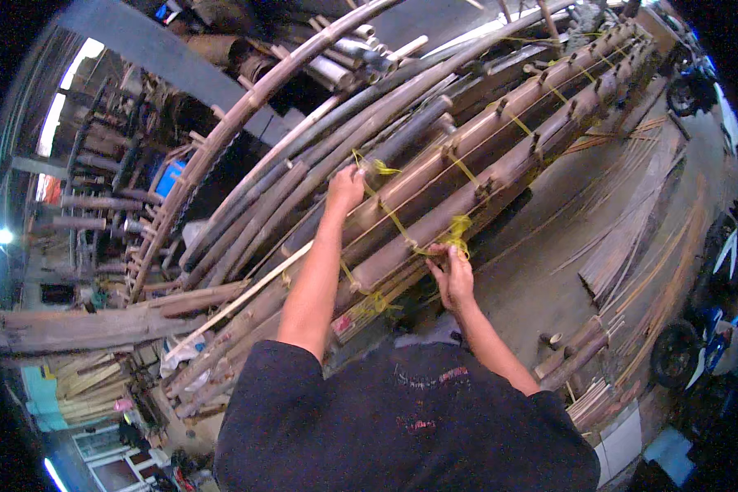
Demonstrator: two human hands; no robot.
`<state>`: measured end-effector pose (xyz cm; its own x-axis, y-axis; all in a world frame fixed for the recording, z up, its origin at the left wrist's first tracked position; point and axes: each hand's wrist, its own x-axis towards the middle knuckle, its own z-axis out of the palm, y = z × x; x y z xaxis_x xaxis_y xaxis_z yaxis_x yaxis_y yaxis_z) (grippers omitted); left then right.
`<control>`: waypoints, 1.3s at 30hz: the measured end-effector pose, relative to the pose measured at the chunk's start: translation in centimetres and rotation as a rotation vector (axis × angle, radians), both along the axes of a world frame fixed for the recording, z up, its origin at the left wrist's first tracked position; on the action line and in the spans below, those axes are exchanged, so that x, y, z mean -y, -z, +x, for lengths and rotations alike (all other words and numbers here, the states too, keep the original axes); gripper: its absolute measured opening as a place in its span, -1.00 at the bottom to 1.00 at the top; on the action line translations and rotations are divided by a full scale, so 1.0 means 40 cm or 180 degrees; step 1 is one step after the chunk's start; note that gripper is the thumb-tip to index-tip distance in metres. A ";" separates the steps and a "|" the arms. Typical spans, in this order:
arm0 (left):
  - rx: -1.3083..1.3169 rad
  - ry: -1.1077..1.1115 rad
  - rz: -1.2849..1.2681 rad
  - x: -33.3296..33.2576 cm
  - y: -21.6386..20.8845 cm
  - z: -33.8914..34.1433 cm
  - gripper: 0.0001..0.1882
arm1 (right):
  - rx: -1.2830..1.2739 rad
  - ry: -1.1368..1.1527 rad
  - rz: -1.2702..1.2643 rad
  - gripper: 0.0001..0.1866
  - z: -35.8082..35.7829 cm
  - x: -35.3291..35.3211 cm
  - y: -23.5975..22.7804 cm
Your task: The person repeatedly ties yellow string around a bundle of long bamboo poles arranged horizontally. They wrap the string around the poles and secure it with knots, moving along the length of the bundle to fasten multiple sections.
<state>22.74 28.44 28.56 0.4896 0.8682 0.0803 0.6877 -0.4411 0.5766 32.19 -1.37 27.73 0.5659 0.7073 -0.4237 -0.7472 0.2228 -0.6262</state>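
Observation:
Two long brown bamboo poles (pixel 435 217) run side by side from lower left to upper right, with short dark pegs along them. A yellow plastic twine (pixel 395 221) crosses both poles between my hands. At its far end, my left hand (pixel 348 189) is closed on the twine, beside a loose yellow tuft. My right hand (pixel 453 277), at the near pole's side, pinches the twine under a bunched yellow coil (pixel 460 234). Further yellow ties cross the poles up and down their length. Another yellow tangle (pixel 375 305) hangs below the near pole.
More bamboo poles (pixel 303 176) lie stacked beyond the lashed pair. A curved pegged pole (pixel 213 148) rises at the left. On the concrete floor (pixel 541 238) to the right lie a plank (pixel 635 217) and thin strips. A motorbike wheel (pixel 675 353) stands at the far right.

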 end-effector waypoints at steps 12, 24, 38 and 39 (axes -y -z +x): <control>-0.0509 0.0240 0.0289 0.384 -0.076 -0.354 -0.76 | 0.0658 0.0110 0.0144 -0.73 -0.326 -0.183 -0.088; 0.0024 0.0476 0.0329 0.282 0.098 -0.429 -0.57 | 0.6156 -0.4130 -0.0291 -0.44 -0.372 -0.451 -0.296; 0.1114 0.0414 -0.0716 0.316 -0.125 -0.332 -0.70 | 0.4663 -0.3167 0.0713 -0.60 -0.300 -0.062 0.007; 0.1462 0.0270 -0.0755 0.257 -0.105 -0.318 -0.69 | 0.4831 -0.3011 0.0758 -0.60 -0.290 -0.063 0.005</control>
